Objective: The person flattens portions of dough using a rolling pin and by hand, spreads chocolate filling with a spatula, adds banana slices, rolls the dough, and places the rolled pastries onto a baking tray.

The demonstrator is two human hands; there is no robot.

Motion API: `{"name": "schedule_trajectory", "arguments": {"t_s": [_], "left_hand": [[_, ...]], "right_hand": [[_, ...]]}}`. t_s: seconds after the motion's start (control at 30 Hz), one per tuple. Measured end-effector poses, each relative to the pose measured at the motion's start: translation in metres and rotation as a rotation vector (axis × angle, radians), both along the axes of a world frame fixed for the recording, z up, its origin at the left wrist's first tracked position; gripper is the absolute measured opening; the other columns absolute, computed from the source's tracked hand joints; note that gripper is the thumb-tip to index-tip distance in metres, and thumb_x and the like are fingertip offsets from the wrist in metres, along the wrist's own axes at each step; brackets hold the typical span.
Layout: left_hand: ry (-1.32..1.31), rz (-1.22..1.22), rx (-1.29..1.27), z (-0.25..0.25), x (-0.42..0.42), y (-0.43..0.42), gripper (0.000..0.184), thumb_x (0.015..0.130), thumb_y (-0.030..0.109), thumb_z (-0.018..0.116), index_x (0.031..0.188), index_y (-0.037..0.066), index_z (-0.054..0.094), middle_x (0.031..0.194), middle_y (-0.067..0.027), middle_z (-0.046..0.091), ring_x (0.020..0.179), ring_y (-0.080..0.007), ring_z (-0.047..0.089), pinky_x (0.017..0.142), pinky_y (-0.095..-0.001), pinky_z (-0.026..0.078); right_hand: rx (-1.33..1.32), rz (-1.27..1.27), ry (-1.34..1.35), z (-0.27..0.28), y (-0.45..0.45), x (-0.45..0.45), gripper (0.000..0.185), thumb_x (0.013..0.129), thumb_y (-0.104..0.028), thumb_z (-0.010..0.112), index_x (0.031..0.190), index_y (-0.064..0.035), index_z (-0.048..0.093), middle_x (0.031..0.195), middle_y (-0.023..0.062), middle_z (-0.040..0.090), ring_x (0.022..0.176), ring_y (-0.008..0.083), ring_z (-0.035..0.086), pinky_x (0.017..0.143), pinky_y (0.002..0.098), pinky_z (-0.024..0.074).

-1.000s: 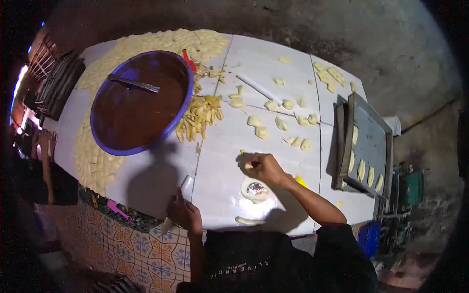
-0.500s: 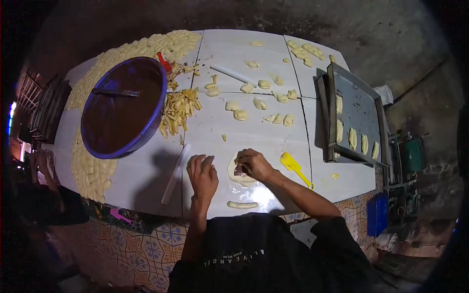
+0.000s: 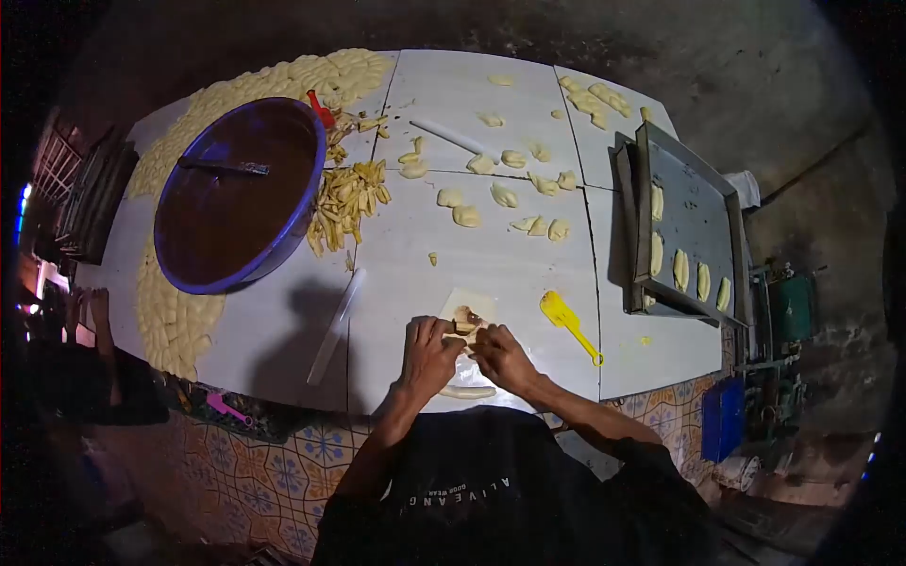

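A flat piece of dough [image 3: 455, 302] with dark brown filling [image 3: 466, 321] on it lies on the table before me. My left hand [image 3: 431, 357] is closed, its fingers pinching the near left edge of this dough. On the opposite side my right hand [image 3: 506, 360] is closed on the near right edge. A narrow rolled strip of dough [image 3: 469, 391] rests just below both hands, at the table's front edge. To the right lies a yellow plastic spatula [image 3: 566, 319], and to the left a white rod [image 3: 336, 327]; neither is touched.
A large blue basin [image 3: 307, 215] of brown filling stands left, beside yellowish strips [image 3: 347, 203] and many dough pieces [image 3: 175, 330]. Another white rod [image 3: 453, 140] lies farther back. At right, a metal tray [image 3: 694, 189] holds several shaped doughs. Another person's hand [image 3: 99, 307] shows at far left.
My left hand has moved right from the bare table to the dough. My right hand has shifted down and right, from the filling to the dough's edge. The near edge is now lifted.
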State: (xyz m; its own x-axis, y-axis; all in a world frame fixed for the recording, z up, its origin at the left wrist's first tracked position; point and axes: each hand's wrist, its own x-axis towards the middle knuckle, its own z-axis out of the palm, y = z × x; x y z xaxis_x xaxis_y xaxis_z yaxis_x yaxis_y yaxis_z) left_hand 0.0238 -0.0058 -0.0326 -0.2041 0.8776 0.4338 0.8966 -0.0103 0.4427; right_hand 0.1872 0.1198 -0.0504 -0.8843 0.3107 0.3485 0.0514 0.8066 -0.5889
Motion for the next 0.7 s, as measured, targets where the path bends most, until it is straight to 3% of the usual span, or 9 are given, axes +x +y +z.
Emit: {"name": "schedule_trajectory", "arguments": {"t_s": [0.03, 0.17, 0.23, 0.37, 0.47, 0.53, 0.63, 0.67, 0.7], "left_hand": [[0.012, 0.019, 0.012, 0.000, -0.001, 0.003, 0.012, 0.078, 0.013, 0.075, 0.089, 0.010, 0.074, 0.102, -0.0075, 0.059, 0.105, -0.0279, 0.052, 0.094, -0.0458, 0.038], [-0.034, 0.182, 0.019, 0.006, -0.005, 0.025, 0.008, 0.078, 0.007, 0.073, 0.086, 0.009, 0.071, 0.102, -0.0085, 0.059, 0.105, -0.0280, 0.052, 0.094, -0.0466, 0.037], [-0.136, 0.201, 0.037, 0.002, -0.005, 0.038, 0.009, 0.077, 0.004, 0.070, 0.085, 0.007, 0.073, 0.103, -0.0092, 0.060, 0.106, -0.0288, 0.051, 0.094, -0.0481, 0.036], [0.027, 0.161, 0.034, -0.002, -0.010, 0.039, 0.012, 0.073, 0.006, 0.068, 0.081, 0.006, 0.078, 0.109, -0.0099, 0.059, 0.110, -0.0312, 0.049, 0.098, -0.0502, 0.035], [-0.030, 0.065, -0.016, 0.025, -0.006, 0.026, 0.055, 0.070, 0.006, 0.068, 0.125, 0.004, 0.065, 0.116, -0.0145, 0.056, 0.121, -0.0342, 0.045, 0.103, -0.0523, 0.033], [0.002, -0.096, -0.034, 0.002, -0.010, 0.025, 0.068, 0.071, 0.005, 0.067, 0.138, 0.002, 0.053, 0.112, -0.0135, 0.058, 0.118, -0.0332, 0.049, 0.103, -0.0520, 0.034], [0.130, -0.028, 0.029, -0.020, -0.017, 0.025, 0.044, 0.076, 0.003, 0.065, 0.120, 0.002, 0.063, 0.102, -0.0103, 0.062, 0.107, -0.0292, 0.056, 0.098, -0.0487, 0.039], [0.177, 0.009, 0.057, -0.022, -0.018, 0.025, 0.038, 0.077, 0.003, 0.064, 0.115, 0.003, 0.066, 0.097, -0.0091, 0.063, 0.103, -0.0275, 0.057, 0.097, -0.0471, 0.041], [0.178, 0.055, -0.012, -0.019, -0.017, 0.024, 0.028, 0.080, 0.006, 0.066, 0.108, 0.003, 0.067, 0.106, -0.0142, 0.062, 0.112, -0.0315, 0.056, 0.099, -0.0510, 0.040]], "right_hand": [[-0.104, -0.046, 0.084, -0.002, -0.002, -0.001, 0.018, 0.081, -0.004, 0.070, 0.099, -0.0055, 0.071, 0.098, 0.0138, 0.062, 0.090, 0.0347, 0.057, 0.077, 0.0427, 0.0512], [-0.199, -0.315, 0.060, 0.028, 0.007, -0.026, 0.016, 0.082, 0.001, 0.064, 0.096, -0.0036, 0.070, 0.091, 0.0181, 0.064, 0.087, 0.0380, 0.059, 0.078, 0.0434, 0.0515], [-0.155, -0.293, 0.094, 0.021, 0.015, -0.037, 0.020, 0.079, 0.005, 0.061, 0.094, -0.0021, 0.071, 0.097, 0.0172, 0.065, 0.096, 0.0363, 0.060, 0.082, 0.0419, 0.0520], [-0.139, -0.240, -0.020, 0.004, 0.024, -0.036, 0.031, 0.077, 0.005, 0.061, 0.103, -0.0030, 0.076, 0.122, 0.0196, 0.060, 0.112, 0.0345, 0.057, 0.091, 0.0409, 0.0515], [-0.042, -0.054, 0.002, 0.034, 0.024, -0.029, 0.041, 0.078, -0.005, 0.066, 0.118, 0.0027, 0.065, 0.119, 0.0223, 0.061, 0.108, 0.0409, 0.057, 0.098, 0.0473, 0.0477], [-0.064, -0.035, -0.055, 0.019, 0.023, -0.024, 0.042, 0.080, -0.002, 0.066, 0.121, 0.0019, 0.061, 0.112, 0.0225, 0.063, 0.103, 0.0409, 0.059, 0.093, 0.0489, 0.0487], [-0.206, -0.133, -0.054, 0.010, 0.023, -0.023, 0.028, 0.085, -0.001, 0.065, 0.112, 0.0018, 0.065, 0.110, 0.0226, 0.061, 0.102, 0.0404, 0.058, 0.088, 0.0499, 0.0495], [-0.132, -0.182, -0.049, 0.009, 0.022, -0.021, 0.026, 0.085, -0.003, 0.066, 0.110, 0.0016, 0.066, 0.112, 0.0230, 0.059, 0.103, 0.0408, 0.057, 0.088, 0.0499, 0.0494], [-0.057, -0.232, -0.047, 0.011, 0.019, -0.018, 0.024, 0.086, -0.005, 0.067, 0.109, 0.0014, 0.067, 0.114, 0.0234, 0.058, 0.104, 0.0411, 0.056, 0.088, 0.0500, 0.0494]]}}
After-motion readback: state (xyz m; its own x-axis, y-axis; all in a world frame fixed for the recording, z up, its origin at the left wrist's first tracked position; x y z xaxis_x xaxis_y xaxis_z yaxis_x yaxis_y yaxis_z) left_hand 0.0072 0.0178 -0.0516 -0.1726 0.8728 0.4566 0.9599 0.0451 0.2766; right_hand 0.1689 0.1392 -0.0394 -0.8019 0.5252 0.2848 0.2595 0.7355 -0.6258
